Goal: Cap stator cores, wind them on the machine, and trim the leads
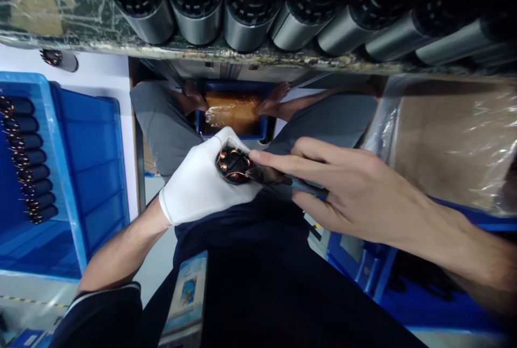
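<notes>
My left hand (197,181), in a white glove, is wrapped round a motor stator (234,164). The stator's black end faces up, with several copper wire coils showing around its rim. My bare right hand (351,186) grips dark-handled pliers (272,175), whose jaws reach the stator's right edge. The index finger stretches along the tool and its tip lies close to the stator's rim. Whether the jaws are closed on a copper wire I cannot make out.
Several metal cylinders (246,25) with black ends stand along the bench edge (92,49). At left, a blue crate (92,159) holds a row of wound stators (36,173); one more stator (60,60) lies behind it. A bin (232,111) sits between the feet. Plastic-wrapped cardboard (452,138) lies right.
</notes>
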`<state>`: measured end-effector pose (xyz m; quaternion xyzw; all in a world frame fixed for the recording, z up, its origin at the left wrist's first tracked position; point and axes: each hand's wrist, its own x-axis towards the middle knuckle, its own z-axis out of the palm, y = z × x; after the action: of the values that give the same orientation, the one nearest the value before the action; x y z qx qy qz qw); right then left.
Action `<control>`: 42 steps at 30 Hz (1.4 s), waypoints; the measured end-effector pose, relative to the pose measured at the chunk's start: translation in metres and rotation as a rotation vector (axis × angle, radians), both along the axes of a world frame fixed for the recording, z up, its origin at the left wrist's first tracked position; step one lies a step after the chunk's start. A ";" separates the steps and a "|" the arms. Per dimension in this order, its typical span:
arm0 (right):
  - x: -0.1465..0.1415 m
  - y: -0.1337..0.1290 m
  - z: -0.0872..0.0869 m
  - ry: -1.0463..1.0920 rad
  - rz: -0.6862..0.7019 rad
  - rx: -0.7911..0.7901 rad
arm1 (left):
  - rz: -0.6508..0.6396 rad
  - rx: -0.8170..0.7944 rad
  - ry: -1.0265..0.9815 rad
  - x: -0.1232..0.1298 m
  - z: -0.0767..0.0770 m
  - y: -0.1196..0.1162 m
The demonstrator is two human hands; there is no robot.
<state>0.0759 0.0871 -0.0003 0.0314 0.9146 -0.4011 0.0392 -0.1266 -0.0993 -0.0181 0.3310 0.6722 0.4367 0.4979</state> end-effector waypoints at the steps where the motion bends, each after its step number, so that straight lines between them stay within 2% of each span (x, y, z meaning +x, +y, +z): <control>1: -0.001 -0.001 -0.001 0.000 -0.017 0.012 | 0.014 -0.014 0.070 0.002 0.000 0.002; 5: -0.006 -0.004 -0.003 0.084 -0.022 0.104 | -0.031 -0.040 0.302 0.007 0.003 0.008; 10: -0.001 -0.004 0.001 0.081 0.022 0.242 | -0.100 -0.053 0.352 0.012 0.001 0.009; 15: 0.002 -0.002 0.003 -0.004 -0.001 0.055 | -0.099 -0.082 0.362 0.016 -0.002 0.008; 18: -0.001 -0.001 -0.001 -0.007 -0.050 0.072 | -0.107 -0.109 0.425 0.020 0.001 0.010; 22: -0.002 -0.004 -0.003 0.010 -0.063 0.092 | -0.133 -0.144 0.413 0.026 0.004 0.012; 26: 0.001 -0.002 -0.003 -0.054 -0.061 0.044 | -0.122 -0.137 0.360 0.032 -0.003 0.011; 29: 0.002 0.003 -0.011 -0.102 -0.066 -0.117 | -0.071 -0.073 0.146 0.034 -0.015 0.010; 31: 0.001 0.003 -0.018 -0.125 -0.083 -0.189 | -0.008 -0.058 -0.146 0.035 -0.024 0.010; 35: -0.002 -0.010 -0.029 -0.053 -0.151 -0.241 | 0.151 -0.126 -0.866 0.045 -0.035 0.011; 37: -0.004 -0.017 -0.031 -0.005 -0.195 -0.290 | 0.222 -0.125 -1.006 0.052 -0.036 0.004; 39: -0.006 -0.018 -0.034 -0.040 -0.236 -0.397 | 0.268 -0.075 -0.867 0.055 -0.033 -0.008; 41: -0.006 -0.014 -0.036 -0.182 -0.271 -0.609 | 0.261 0.083 -0.436 0.052 -0.027 -0.024; 42: -0.006 -0.012 -0.038 -0.279 -0.275 -0.744 | 0.196 0.191 -0.147 0.048 -0.023 -0.032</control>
<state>0.0697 0.0748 -0.0385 0.1911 0.6807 -0.6975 0.1173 -0.0787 -0.1312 -0.0407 0.2766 0.6186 0.5681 0.4670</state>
